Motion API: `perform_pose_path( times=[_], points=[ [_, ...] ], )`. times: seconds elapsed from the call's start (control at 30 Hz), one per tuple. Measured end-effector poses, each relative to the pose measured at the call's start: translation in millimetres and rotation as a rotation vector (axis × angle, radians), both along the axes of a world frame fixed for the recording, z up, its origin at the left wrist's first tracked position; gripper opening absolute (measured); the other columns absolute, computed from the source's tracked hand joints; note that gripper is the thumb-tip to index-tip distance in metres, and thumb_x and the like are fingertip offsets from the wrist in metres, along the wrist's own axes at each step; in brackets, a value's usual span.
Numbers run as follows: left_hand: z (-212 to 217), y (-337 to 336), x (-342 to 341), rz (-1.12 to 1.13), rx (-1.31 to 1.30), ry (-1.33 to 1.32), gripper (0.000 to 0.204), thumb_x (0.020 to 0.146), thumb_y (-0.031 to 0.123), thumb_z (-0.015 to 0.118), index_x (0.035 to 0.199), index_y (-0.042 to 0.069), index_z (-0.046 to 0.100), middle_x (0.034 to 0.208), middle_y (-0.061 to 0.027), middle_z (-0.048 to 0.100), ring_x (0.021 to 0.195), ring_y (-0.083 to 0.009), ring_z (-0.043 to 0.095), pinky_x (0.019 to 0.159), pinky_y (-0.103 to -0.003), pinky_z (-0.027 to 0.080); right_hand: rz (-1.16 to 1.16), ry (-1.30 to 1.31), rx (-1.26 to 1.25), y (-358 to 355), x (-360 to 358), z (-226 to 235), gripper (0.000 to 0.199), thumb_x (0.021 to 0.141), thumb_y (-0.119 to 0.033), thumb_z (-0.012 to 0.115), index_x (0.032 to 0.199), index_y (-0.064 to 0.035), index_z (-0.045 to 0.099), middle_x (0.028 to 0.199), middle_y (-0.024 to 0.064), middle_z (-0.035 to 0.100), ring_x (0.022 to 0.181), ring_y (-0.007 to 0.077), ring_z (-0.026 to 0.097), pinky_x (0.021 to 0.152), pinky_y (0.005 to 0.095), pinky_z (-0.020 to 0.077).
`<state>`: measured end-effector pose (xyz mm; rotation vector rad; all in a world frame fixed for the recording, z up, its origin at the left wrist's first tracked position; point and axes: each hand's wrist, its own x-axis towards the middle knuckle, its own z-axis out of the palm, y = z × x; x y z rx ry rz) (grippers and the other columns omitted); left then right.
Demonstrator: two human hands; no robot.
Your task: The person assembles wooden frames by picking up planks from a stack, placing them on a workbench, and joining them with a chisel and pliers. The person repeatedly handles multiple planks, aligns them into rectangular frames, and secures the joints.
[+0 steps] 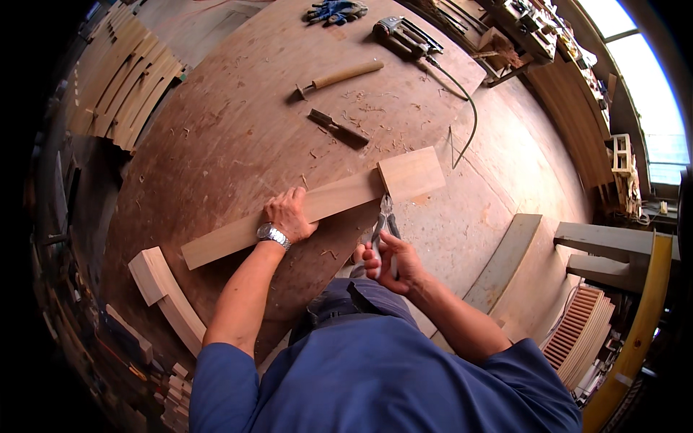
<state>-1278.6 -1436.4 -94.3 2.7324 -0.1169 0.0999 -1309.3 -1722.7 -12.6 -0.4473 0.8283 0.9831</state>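
Centrally, the left hand [289, 215], half-curled, clasps the board [341, 197]; the right hand [399, 264] wraps the pliers [388, 205], their tips apparently touching the board's thicker end.

Here's the wooden-handled hammer [348, 74], lying on the worktop [231, 144]! Just on its near side, a dark chisel-like tool [339, 129], with curly shavings [371, 109] scattered round about the hammer. Look beyond the hammer: bunched blue gloves [336, 12]! Beyond it and to its right, a power tool [409, 37], its dark hose [475, 115] curving right of the hammer. Well left of the hammer, stacked timber [126, 76]; far to its right, a bright window [665, 144].
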Motion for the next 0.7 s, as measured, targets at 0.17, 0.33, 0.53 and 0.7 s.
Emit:
perform_pose_path(
  times=[0.17, 0.33, 0.53, 0.7],
  points=[
    [-0.7, -0.5, 3.0, 0.000, -0.001, 0.011, 0.052, 0.063, 0.036, 0.085, 0.100, 0.011, 0.059, 0.094, -0.0125, 0.067, 0.086, -0.0382, 0.070, 0.075, -0.049, 0.056, 0.676, -0.189, 0.162, -70.5, 29.6, 15.3, 0.035, 0.106, -0.037, 0.057, 0.104, -0.0026, 0.065, 0.081, 0.0064, 0.064, 0.059, 0.0173, 0.059, 0.054, 0.0329, 0.0493],
    [7.1, -3.1, 3.3, 0.007, -0.008, 0.061, 0.053, 0.060, 0.031, 0.086, 0.100, 0.010, 0.058, 0.098, -0.0128, 0.068, 0.091, -0.0379, 0.070, 0.077, -0.050, 0.055, 1.091, -0.530, -0.315, -101.2, 42.0, 36.0, 0.043, 0.104, -0.038, 0.065, 0.114, 0.0044, 0.071, 0.091, 0.0141, 0.075, 0.079, 0.0209, 0.075, 0.067, 0.0335, 0.0590],
    [5.1, -2.6, 2.7, -0.007, 0.034, 0.044, 0.053, 0.064, 0.036, 0.084, 0.103, 0.011, 0.059, 0.096, -0.0123, 0.067, 0.088, -0.0381, 0.070, 0.076, -0.050, 0.055, 0.690, -0.387, -0.354, -54.6, 9.5, -19.2, 0.042, 0.108, -0.035, 0.058, 0.126, 0.0024, 0.064, 0.119, 0.0171, 0.072, 0.111, 0.0280, 0.071, 0.094, 0.0467, 0.0598],
    [3.8, -1.9, 2.3, -0.011, 0.025, 0.047, 0.053, 0.064, 0.036, 0.084, 0.103, 0.011, 0.059, 0.097, -0.0122, 0.067, 0.089, -0.0377, 0.070, 0.076, -0.050, 0.055, 0.307, -0.258, -0.410, -4.6, -12.7, -14.8, 0.044, 0.112, -0.035, 0.049, 0.129, 0.0042, 0.061, 0.123, 0.0168, 0.071, 0.113, 0.0280, 0.070, 0.094, 0.0479, 0.0593]
  ],
)
